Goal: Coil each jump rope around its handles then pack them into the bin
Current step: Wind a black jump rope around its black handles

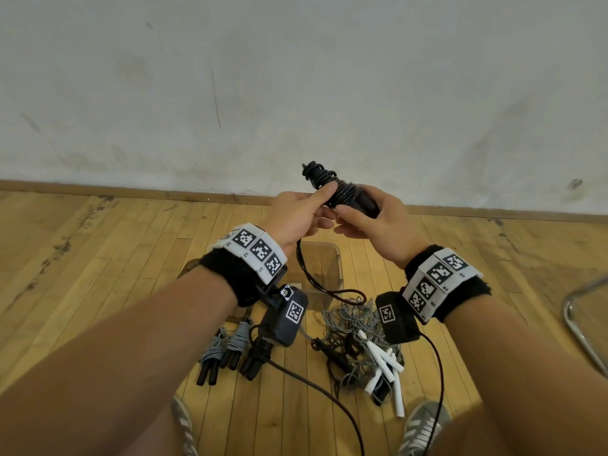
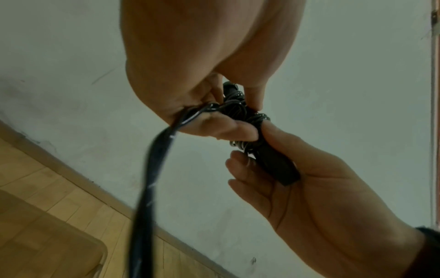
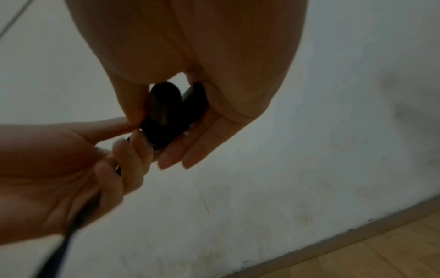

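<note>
below your wrists at lower centre of the head view sits the clear bin (image 1: 324,268), and above it at frame centre your right hand (image 1: 378,225) grips the handles of the black jump rope (image 1: 342,192) while your left hand (image 1: 296,215) pinches its coils, hands together.

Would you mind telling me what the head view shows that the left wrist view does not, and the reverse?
Only the head view shows the clear bin on the floor, three coiled ropes beside it, and a tangled pile of grey and black ropes with white handles. Only the left wrist view shows the loose cord running out between the left hand's curled fingers. Both show the black rope half wound on its handles, the right hand gripping the handle ends.
</note>
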Demonstrator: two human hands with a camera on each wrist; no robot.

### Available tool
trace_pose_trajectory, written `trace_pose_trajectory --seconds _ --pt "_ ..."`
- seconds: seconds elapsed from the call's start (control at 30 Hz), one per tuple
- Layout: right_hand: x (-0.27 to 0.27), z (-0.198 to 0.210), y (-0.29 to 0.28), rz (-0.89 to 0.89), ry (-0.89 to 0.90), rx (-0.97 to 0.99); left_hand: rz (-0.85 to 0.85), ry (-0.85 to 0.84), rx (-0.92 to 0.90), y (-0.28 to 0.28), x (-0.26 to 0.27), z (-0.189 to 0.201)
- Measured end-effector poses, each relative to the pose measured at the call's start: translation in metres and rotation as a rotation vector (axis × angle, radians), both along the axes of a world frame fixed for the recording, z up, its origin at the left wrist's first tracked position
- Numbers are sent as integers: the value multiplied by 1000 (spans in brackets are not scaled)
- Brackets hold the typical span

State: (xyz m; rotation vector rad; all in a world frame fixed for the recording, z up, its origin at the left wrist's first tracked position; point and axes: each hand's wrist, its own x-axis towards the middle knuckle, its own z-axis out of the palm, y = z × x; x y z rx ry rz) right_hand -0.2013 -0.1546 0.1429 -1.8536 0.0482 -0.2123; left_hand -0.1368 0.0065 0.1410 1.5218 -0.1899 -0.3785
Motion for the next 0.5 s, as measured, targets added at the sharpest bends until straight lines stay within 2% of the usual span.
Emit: trace_pose_trajectory --seconds 0.13,0.23,0.4,0.5 --pt "1 -8 -11 -145 -106 -351 8 10 20 -1 0 -1" --pt "-3 -5 -11 -180 -110 -470 31 -76 85 -1 -3 -5" --pt "-3 -5 -7 -218 -73 -501 46 -196 190 -3 -4 -4" --pt "-1 -8 -6 -251 -76 -531 46 -230 186 -3 -4 -2"
